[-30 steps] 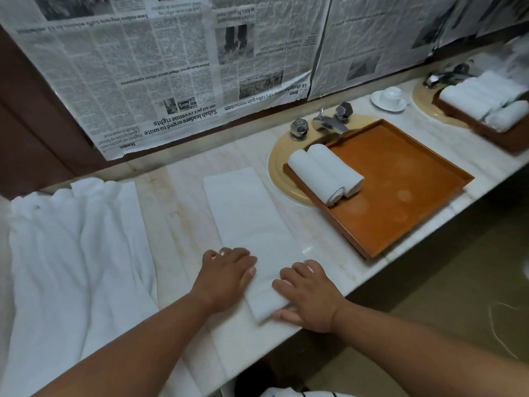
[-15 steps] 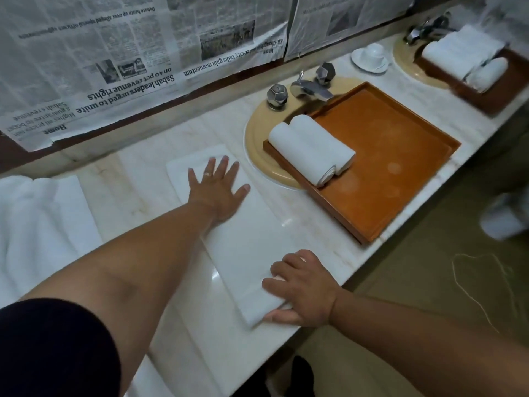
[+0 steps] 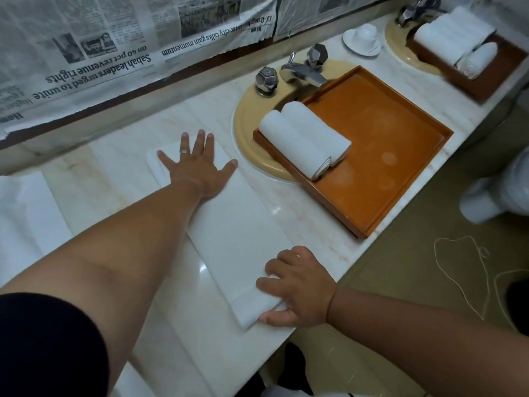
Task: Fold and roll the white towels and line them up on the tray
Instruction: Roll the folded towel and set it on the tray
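A white towel (image 3: pixel 240 239), folded into a long strip, lies flat on the marble counter (image 3: pixel 100 181). My left hand (image 3: pixel 197 164) presses its far end with fingers spread flat. My right hand (image 3: pixel 297 287) rests on the near end, fingers curved over the top and thumb against the towel's front edge. To the right, an orange wooden tray (image 3: pixel 395 156) sits over a yellow sink (image 3: pixel 246 133). Two rolled white towels (image 3: pixel 303 138) lie side by side at the tray's left end.
A chrome faucet with faceted knobs (image 3: pixel 300 70) stands behind the tray. A second tray with rolled towels (image 3: pixel 458 44) and a white cup on a saucer (image 3: pixel 363 38) sit far right. Unfolded white towels (image 3: pixel 25 213) lie at left. Newspaper covers the wall.
My left hand slid from the towel's near end along the strip to its far end, flattening it. My right hand stayed at the near end. The view moved closer to the counter.
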